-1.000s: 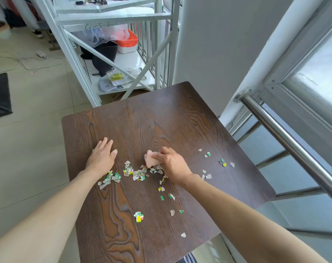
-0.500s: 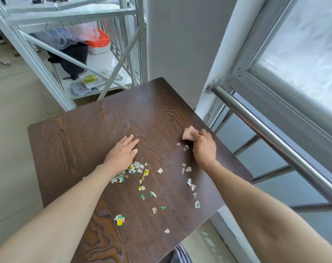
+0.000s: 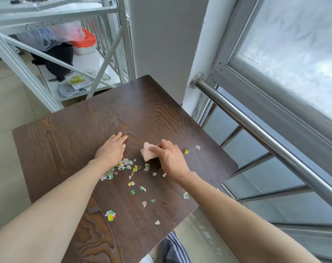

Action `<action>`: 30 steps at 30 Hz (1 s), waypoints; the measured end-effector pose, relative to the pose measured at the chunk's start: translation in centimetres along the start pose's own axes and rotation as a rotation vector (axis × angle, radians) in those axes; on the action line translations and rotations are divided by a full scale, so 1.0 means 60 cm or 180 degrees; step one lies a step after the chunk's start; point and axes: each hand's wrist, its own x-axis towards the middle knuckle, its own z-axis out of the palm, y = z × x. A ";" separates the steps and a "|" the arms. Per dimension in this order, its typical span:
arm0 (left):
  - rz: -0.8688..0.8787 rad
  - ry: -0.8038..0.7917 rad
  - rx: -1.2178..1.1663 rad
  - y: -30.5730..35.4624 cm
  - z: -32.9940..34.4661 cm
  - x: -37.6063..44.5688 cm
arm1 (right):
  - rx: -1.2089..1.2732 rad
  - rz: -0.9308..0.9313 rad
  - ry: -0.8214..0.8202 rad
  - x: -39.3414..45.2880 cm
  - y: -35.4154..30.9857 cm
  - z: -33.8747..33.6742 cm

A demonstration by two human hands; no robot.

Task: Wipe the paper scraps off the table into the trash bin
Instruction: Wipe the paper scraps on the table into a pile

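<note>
Small white, green and yellow paper scraps [image 3: 125,167] lie bunched on the dark wooden table [image 3: 70,133], with more scattered toward its near edge. My left hand [image 3: 112,149] rests flat on the table, its heel against the left side of the pile. A pink cloth [image 3: 147,153] is gripped in my right hand [image 3: 169,158] and pressed on the table just right of the pile. Two stray scraps [image 3: 197,147] lie further right, near the table's right edge. No trash bin is in view.
A steel handrail [image 3: 256,130] and a window run along the right, close to the table's corner. A white metal rack [image 3: 66,59] with bags and boxes stands behind the table. A grey pillar [image 3: 161,44] rises at the back. Tiled floor lies left.
My right hand has swept the cloth from near the table's right edge back left toward the pile. My left hand stays planted beside the scraps. The camera view has shifted slightly.
</note>
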 end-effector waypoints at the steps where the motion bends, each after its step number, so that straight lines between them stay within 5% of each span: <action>1: -0.0015 0.0004 0.0001 0.002 0.000 0.000 | -0.0121 0.0021 0.0081 0.002 0.025 -0.019; 8: -0.0012 0.0044 0.0004 0.009 0.000 0.000 | -0.0613 0.0953 0.0229 -0.033 0.199 -0.083; 13: 0.0005 0.0071 -0.0031 0.004 0.005 0.003 | -0.0172 0.1467 0.0490 -0.061 0.113 -0.021; 23: -0.0037 -0.0042 -0.0071 0.000 0.005 0.009 | 0.0624 0.0870 -0.0168 -0.040 -0.137 0.067; 30: 0.0173 -0.0155 -0.0193 -0.038 -0.009 -0.027 | 0.0551 0.0464 -0.0065 -0.048 -0.091 0.020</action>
